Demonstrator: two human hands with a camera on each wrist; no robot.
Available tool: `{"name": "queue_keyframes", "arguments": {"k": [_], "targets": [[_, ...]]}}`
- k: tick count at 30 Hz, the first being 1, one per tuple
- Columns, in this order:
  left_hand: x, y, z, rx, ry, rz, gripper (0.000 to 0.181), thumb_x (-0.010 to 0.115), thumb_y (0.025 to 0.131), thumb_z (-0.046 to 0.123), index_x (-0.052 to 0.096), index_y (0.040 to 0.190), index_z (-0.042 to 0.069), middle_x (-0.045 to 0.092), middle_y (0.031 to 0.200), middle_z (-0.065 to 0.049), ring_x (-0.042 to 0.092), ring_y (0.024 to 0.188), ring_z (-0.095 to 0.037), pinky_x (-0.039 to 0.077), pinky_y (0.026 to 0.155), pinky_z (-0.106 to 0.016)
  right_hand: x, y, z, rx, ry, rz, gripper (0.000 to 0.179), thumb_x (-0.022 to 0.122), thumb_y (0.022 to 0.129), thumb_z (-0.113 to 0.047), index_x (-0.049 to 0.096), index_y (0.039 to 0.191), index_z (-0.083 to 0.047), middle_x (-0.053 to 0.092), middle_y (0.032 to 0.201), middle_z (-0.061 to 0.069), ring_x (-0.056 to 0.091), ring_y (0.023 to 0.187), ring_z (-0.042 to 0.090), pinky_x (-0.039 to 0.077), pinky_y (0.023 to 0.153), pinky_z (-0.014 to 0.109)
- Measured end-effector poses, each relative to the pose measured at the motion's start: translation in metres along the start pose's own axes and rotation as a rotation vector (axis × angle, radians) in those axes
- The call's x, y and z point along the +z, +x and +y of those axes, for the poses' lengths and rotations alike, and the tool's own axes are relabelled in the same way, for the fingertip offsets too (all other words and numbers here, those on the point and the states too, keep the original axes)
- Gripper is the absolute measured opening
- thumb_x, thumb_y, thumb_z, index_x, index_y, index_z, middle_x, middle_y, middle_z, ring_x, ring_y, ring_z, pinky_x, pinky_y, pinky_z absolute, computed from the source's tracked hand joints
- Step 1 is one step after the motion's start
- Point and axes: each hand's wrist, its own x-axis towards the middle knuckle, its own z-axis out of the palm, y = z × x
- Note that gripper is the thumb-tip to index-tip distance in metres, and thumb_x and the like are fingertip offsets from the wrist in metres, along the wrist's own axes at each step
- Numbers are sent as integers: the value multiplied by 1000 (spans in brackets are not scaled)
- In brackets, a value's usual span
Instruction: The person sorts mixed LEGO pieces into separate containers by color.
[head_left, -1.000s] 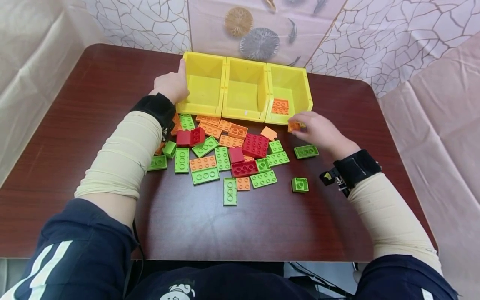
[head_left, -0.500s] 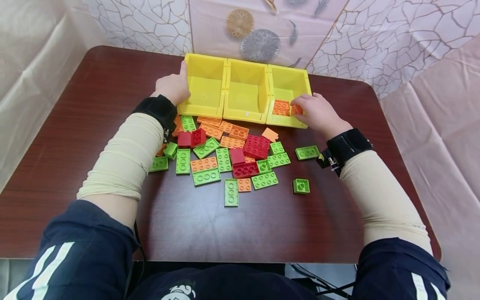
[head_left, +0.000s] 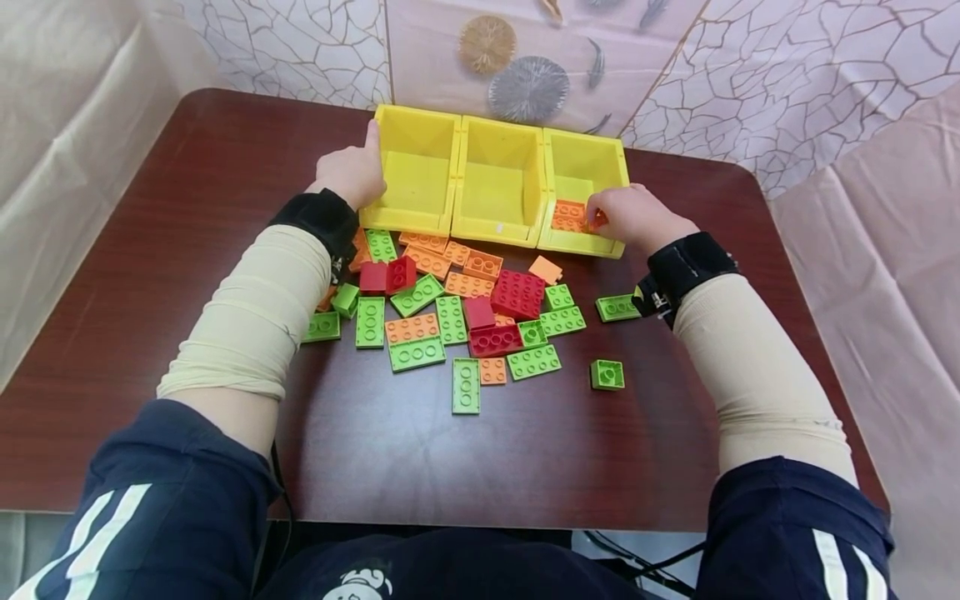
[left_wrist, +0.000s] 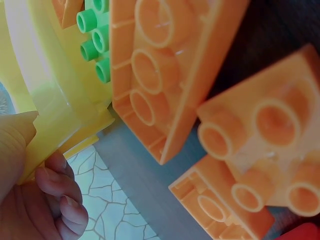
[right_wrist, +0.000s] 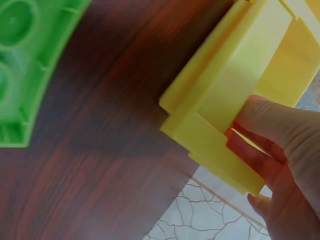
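Note:
A yellow three-compartment bin (head_left: 405, 221) stands at the back of the table. My left hand (head_left: 350, 173) grips its left end; in the left wrist view the thumb and curled fingers (left_wrist: 55, 182) hold the yellow edge. At the other end, my right hand (head_left: 637, 215) reaches into the right compartment, pinching an orange brick (head_left: 599, 219) mostly hidden by the fingers. Another orange brick (head_left: 567, 216) lies beside it on the compartment floor. In the right wrist view, thumb and fingers (right_wrist: 265, 120) bend over the bin's end wall (right_wrist: 215, 150).
Several green, orange and red bricks lie in a loose pile before the bin, among them a large red brick (head_left: 519, 294). A green plate brick (head_left: 617, 307) and a small green brick (head_left: 607, 375) sit apart on the right. A patterned cloth backs the table (head_left: 390, 467).
My right hand has carried the orange brick from in front of the bin over the rim and down into the right compartment. The left hand keeps its hold on the bin.

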Motion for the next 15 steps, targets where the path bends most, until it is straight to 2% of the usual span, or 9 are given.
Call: {"name": "queue_keyframes", "arguments": {"k": [6, 12, 15], "targets": [[0, -1, 1, -5, -4, -10, 84, 44, 96, 25, -24, 144, 17, 46, 96, -17, 48, 92, -36, 36, 90, -45, -4, 3, 2, -15, -3, -67, 5, 61, 84, -6, 62, 89, -4, 58, 87, 11, 48, 81, 29, 35, 81, 43], [0, -1, 1, -4, 0, 2, 83, 45, 96, 25, -23, 145, 17, 47, 97, -17, 48, 91, -35, 37, 90, -45, -5, 4, 2, 38, 71, -156, 12, 56, 86, -7, 64, 95, -6, 57, 96, 14, 47, 86, 31, 37, 80, 43], [0, 0, 1, -2, 6, 11, 83, 45, 96, 24, -22, 145, 16, 47, 96, -17, 49, 91, -35, 37, 89, -45, -5, 4, 2, 32, 79, -156, 13, 56, 87, -7, 65, 97, -6, 58, 98, 15, 47, 87, 32, 37, 81, 44]]}}
